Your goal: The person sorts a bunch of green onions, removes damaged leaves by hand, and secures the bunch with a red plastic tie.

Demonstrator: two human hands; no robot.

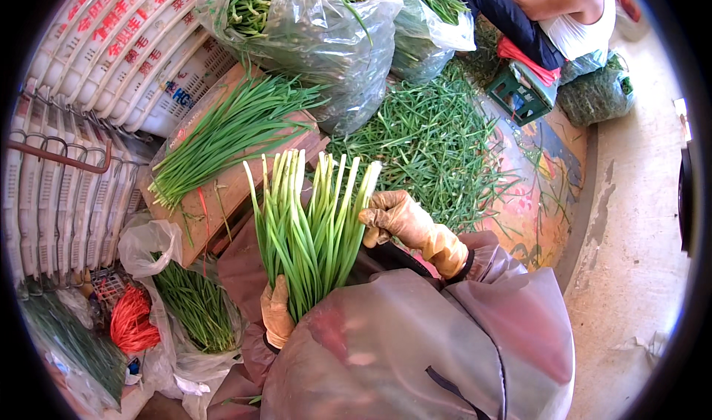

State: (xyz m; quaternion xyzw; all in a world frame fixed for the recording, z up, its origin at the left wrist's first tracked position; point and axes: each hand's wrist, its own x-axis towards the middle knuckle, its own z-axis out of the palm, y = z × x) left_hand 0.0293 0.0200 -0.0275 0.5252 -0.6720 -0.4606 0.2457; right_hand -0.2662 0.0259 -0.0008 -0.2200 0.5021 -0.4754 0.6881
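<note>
Upright over my lap stands a loose bunch of garlic chives [315, 235], pale cut ends up and green leaves down. Around its lower left side wraps my left hand [277, 314], in a tan glove, closed on the leaves. My right hand [397, 216], gloved alike, is at the bunch's upper right edge with its fingers curled in a pinch against the outermost stalks. What lies between those fingertips is hidden. Beyond the bunch to the left, more long green chives [230, 134] lie in a pile on a wooden board [199, 236].
Stacked white plastic crates [81, 190] line the left. Plastic bags of greens [326, 49] stand at the back, and another bag [194, 301] lies by red string [133, 320]. Loose leaves [437, 149] cover the floor ahead. A person [571, 20] sits near a green crate [519, 94].
</note>
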